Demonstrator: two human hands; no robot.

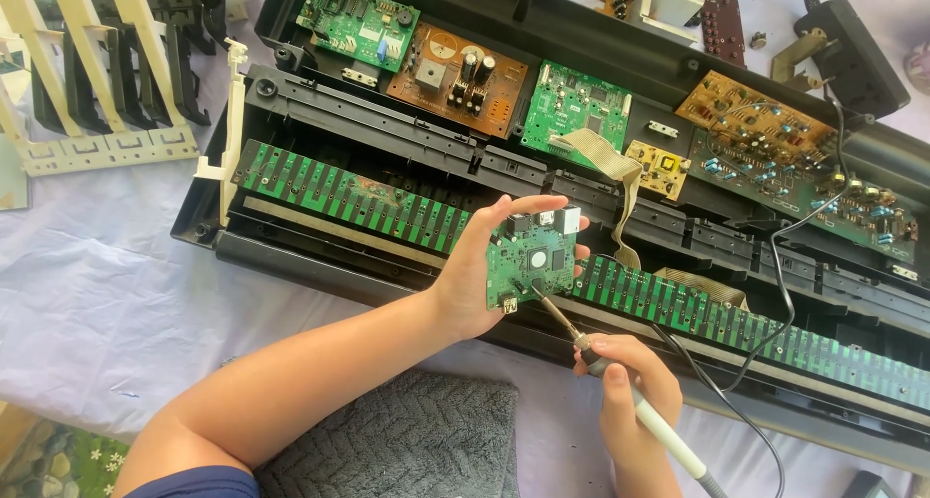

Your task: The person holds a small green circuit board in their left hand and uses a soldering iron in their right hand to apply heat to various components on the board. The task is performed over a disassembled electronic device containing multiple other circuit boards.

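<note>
My left hand (477, 275) holds a small green circuit board (533, 261) upright over an opened electronic keyboard chassis (387, 140). My right hand (625, 382) grips a soldering iron (601, 367) by its white handle. The iron's metal tip touches the lower left part of the small board. A long green key-contact strip (349, 200) runs across the chassis behind both hands.
Several green and brown circuit boards (455, 77) sit in the chassis's back half. Removed black and white key sets (107, 81) lie at the top left. A black cable (775, 295) crosses the chassis on the right. A grey towel (407, 445) lies near me on the cloth-covered surface (87, 304).
</note>
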